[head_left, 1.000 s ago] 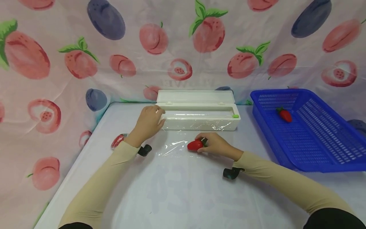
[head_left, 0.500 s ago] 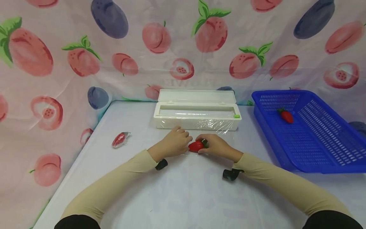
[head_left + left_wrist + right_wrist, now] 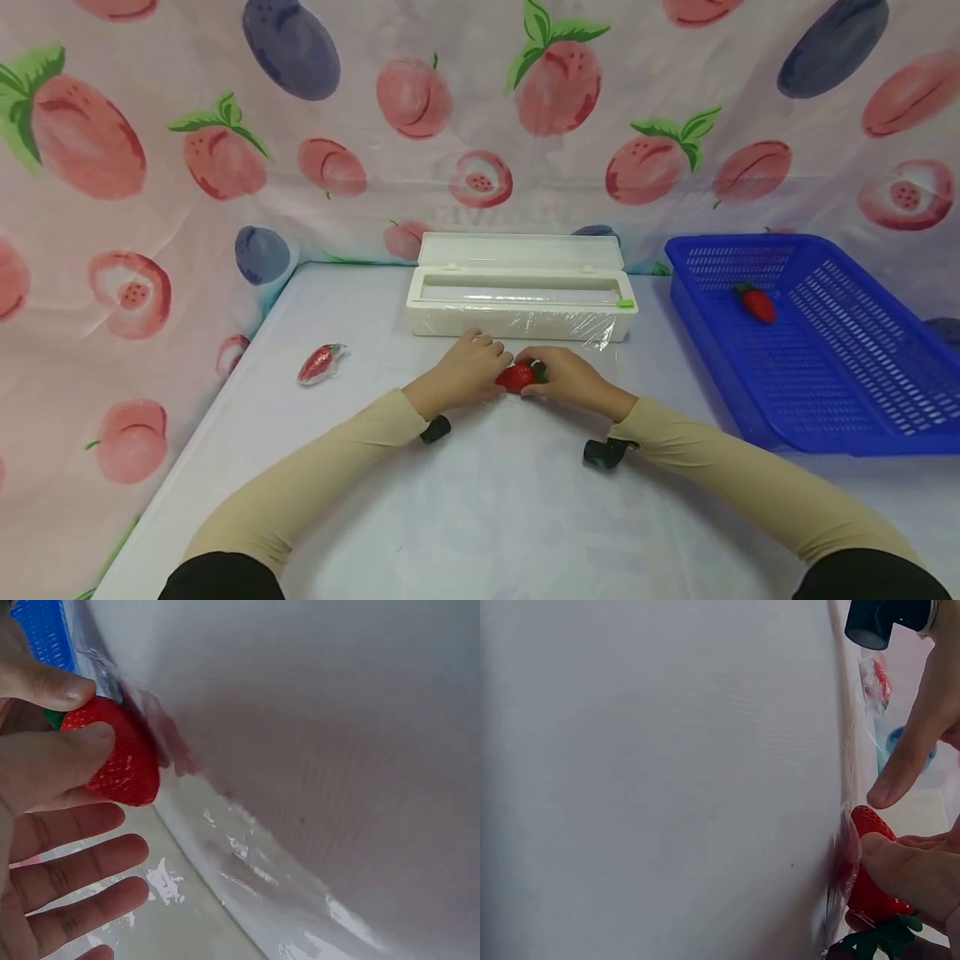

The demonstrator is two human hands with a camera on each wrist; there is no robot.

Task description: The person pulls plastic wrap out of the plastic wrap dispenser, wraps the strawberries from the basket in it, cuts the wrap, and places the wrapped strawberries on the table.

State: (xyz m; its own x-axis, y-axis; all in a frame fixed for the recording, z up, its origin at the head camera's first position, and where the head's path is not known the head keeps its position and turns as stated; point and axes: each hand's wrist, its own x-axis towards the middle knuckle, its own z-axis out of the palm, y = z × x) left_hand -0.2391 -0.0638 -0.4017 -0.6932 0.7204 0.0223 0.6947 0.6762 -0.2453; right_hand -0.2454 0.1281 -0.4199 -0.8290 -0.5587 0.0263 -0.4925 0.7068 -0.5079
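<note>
In the head view my right hand (image 3: 568, 379) pinches a red strawberry (image 3: 517, 377) by its leafy end, over the table just in front of a white cling film box. My left hand (image 3: 468, 369) is at the strawberry's tip. Seen from the left wrist, its fingers are spread and straight, and its thumb overlaps the strawberry. The right wrist view has that thumb right by the tip, while my right thumb (image 3: 889, 862) presses on the fruit's side. Clear cling film (image 3: 240, 851) runs from the box and lies beneath the strawberry.
The cling film box (image 3: 517, 321) stands at the back with its lid raised and a green slider (image 3: 626, 303) at its right end. A film-wrapped strawberry (image 3: 321, 364) lies on the left. To the right, a blue basket (image 3: 712, 383) holds another strawberry (image 3: 758, 305).
My left hand has left the box's left end and come down and right to the strawberry. My right hand has stayed in place, still holding the strawberry.
</note>
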